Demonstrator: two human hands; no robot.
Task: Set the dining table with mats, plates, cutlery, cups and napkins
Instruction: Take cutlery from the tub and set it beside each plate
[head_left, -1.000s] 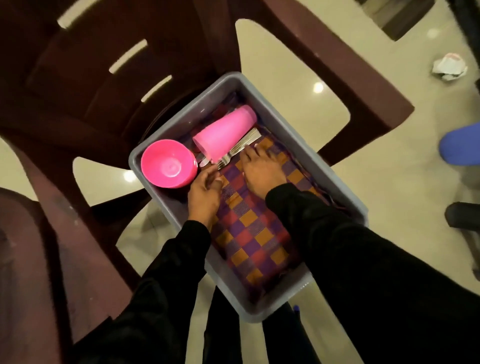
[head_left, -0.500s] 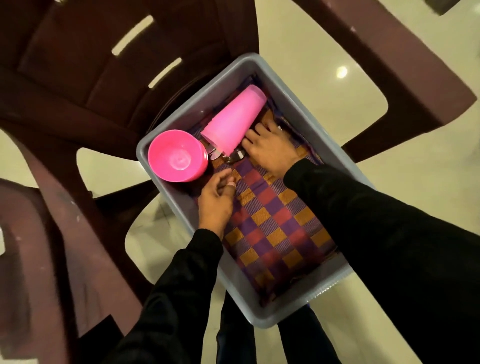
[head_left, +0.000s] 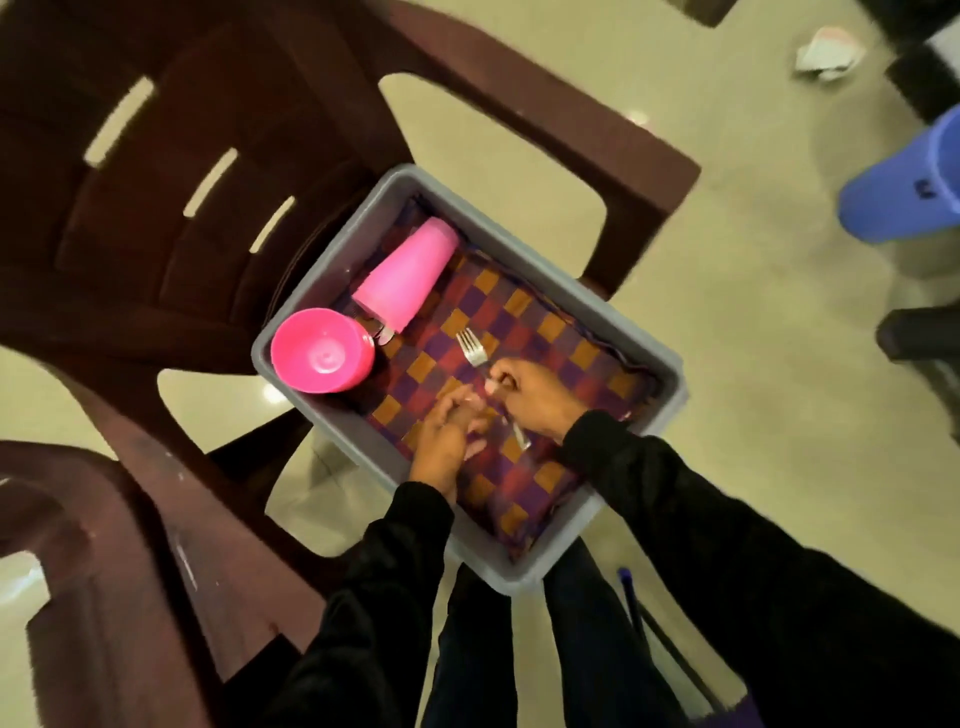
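Two hands work inside our grey plastic tub (head_left: 524, 574): our right hand (head_left: 535, 397) pinches a silver metal fork (head_left: 471, 347) above the purple-and-orange checked mat (head_left: 524, 322), while our left hand (head_left: 447, 441) rests with relaxed fingers beside it. A pink plastic cup (head_left: 402, 278) lies near the pink bowl (head_left: 319, 349).

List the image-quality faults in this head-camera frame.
Head view: motion blur smears the left hand, right hand and the steel fork it holds; wide-angle bending at the edges; lamp glare spots on the glossy beige floor; dim, warm lighting.
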